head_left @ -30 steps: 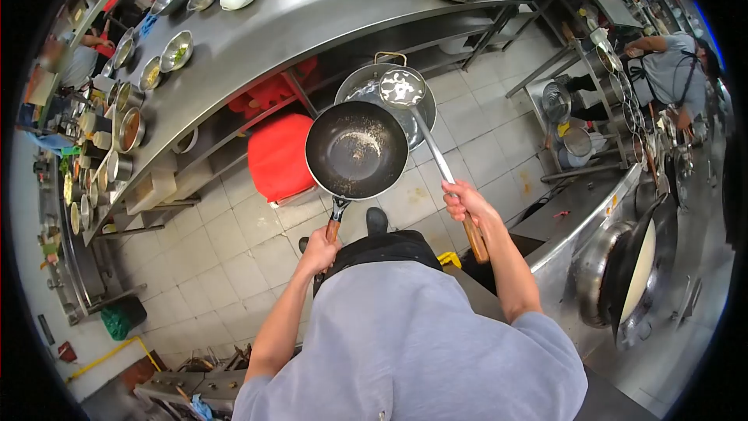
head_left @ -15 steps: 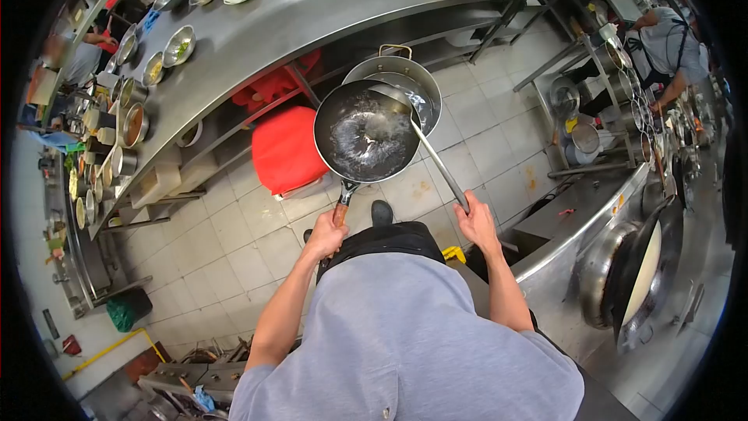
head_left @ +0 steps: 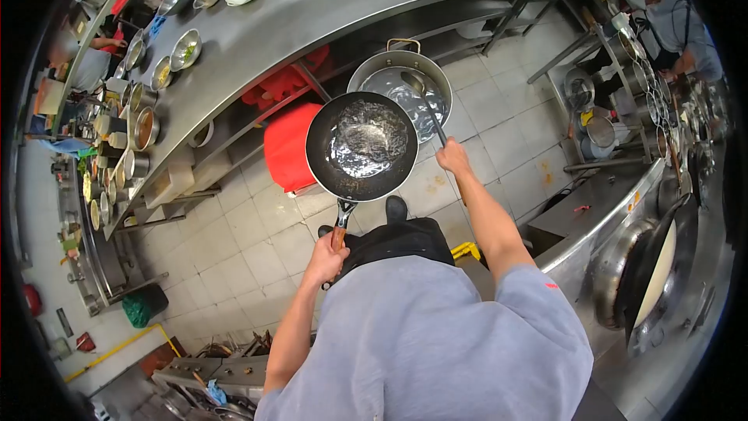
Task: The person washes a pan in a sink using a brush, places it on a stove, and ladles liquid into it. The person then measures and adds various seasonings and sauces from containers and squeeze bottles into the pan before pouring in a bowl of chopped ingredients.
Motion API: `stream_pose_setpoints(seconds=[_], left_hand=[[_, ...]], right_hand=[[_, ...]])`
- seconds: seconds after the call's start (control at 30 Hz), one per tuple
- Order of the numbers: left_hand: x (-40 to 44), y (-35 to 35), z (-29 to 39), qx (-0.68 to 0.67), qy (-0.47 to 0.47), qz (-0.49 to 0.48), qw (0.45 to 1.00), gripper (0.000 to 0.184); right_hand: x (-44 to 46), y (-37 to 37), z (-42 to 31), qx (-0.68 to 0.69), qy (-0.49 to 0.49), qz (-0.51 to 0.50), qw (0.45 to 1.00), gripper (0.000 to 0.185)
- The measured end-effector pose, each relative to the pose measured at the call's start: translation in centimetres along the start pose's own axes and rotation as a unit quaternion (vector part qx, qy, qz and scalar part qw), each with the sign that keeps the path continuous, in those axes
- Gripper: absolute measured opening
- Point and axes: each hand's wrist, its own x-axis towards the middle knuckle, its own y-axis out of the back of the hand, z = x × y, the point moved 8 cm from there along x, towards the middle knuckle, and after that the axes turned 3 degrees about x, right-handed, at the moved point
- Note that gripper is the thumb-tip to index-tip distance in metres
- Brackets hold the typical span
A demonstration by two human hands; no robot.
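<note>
My left hand (head_left: 326, 259) is wrapped round the wooden handle of a black frying pan (head_left: 323, 125). Clear, shiny liquid lies in the pan's base. Beyond it stands a large metal pot (head_left: 364, 71) of water, partly covered by the pan's right rim. In my right hand (head_left: 453, 157) is the shaft of a long metal ladle (head_left: 415, 82), whose bowl is over or in the pot's water; which, I cannot tell.
A red-covered stool or bin (head_left: 290, 148) stands left of the pan. The long steel counter (head_left: 312, 12) runs ahead, holding bowls and white dishes. At the right, a wok (head_left: 650, 273) leans on the stove side. A co-worker (head_left: 678, 23) is at the far right.
The ladle has moved out of the pan to the pot, with my right hand reaching further forward. More liquid shows in the pan, which has shifted slightly down and left off the pot.
</note>
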Motion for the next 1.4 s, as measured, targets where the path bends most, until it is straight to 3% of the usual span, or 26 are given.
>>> stream_pose_setpoints(seconds=[0.03,0.07,0.1,0.13,0.2,0.23,0.27,0.33,0.47,0.6,0.77,1.0,1.07,1.13,1.23,1.27,1.33,1.4], left_hand=[[-0.3,0.1,-0.1,0.010,-0.003,0.007,1.000,0.015],[-0.5,0.2,-0.2,0.019,-0.006,0.014,1.000,0.016],[-0.7,0.3,-0.2,0.018,-0.007,0.016,1.000,0.016],[-0.9,0.2,-0.4,0.011,-0.001,0.012,1.000,0.014],[-1.3,0.2,-0.4,0.002,0.004,0.011,1.000,0.013],[-1.4,0.2,-0.3,0.015,0.002,0.014,1.000,0.012],[-1.5,0.2,-0.2,0.027,-0.001,0.018,0.999,0.012],[-1.6,0.2,-0.4,0.027,0.000,0.020,0.999,0.011],[-1.0,0.2,-1.3,0.042,-0.009,0.017,0.999,0.014],[-0.4,0.0,-1.3,0.047,-0.013,0.000,0.999,0.018],[1.2,-0.4,-1.2,0.075,-0.018,-0.018,0.997,0.012],[3.0,-1.9,1.4,0.035,-0.057,-0.039,0.997,0.008],[2.9,-2.1,2.6,0.044,-0.052,-0.039,0.997,0.008],[3.0,-2.3,3.2,0.036,-0.051,-0.040,0.997,0.008],[3.2,-2.4,3.9,0.032,-0.051,-0.040,0.997,0.007],[3.2,-2.6,4.0,0.035,-0.052,-0.040,0.997,0.007],[3.2,-2.9,3.9,0.033,-0.049,-0.038,0.998,0.007],[3.0,-2.9,3.7,0.031,-0.044,-0.034,0.998,0.007]], right_hand=[[0.8,0.2,-0.5,0.001,0.001,0.000,1.000,0.027],[1.3,-1.7,-0.3,0.131,-0.066,-0.118,0.982,0.023],[1.1,-3.8,-0.3,0.255,-0.130,-0.233,0.929,0.020],[1.5,-4.0,-0.5,0.254,-0.128,-0.234,0.930,0.020],[-0.1,-6.7,-1.0,0.513,-0.294,-0.332,0.735,0.015],[-1.0,-7.1,-1.5,0.552,-0.323,-0.380,0.668,0.020],[-1.4,-7.0,-1.1,0.551,-0.321,-0.381,0.670,0.020],[-3.3,-6.5,-1.3,0.604,-0.339,-0.386,0.610,0.025],[-5.8,-4.6,-1.2,0.613,-0.321,-0.403,0.599,0.036],[-8.0,-0.1,-1.9,0.598,-0.279,-0.390,0.642,0.041],[-11.7,6.4,-4.2,0.589,-0.222,-0.368,0.684,0.028],[-17.2,10.0,-4.6,0.560,-0.227,-0.313,0.733,0.024],[-18.1,10.4,-4.1,0.511,-0.216,-0.279,0.784,0.022],[-19.1,10.6,-4.2,0.494,-0.213,-0.261,0.801,0.021],[-18.5,10.5,-2.5,0.360,-0.098,-0.176,0.911,0.018],[-18.5,10.1,-1.6,0.360,-0.098,-0.176,0.911,0.018],[-18.0,12.7,-1.9,0.162,0.012,-0.026,0.986,0.019],[-17.6,12.9,-1.9,0.162,0.000,-0.021,0.986,0.020]])
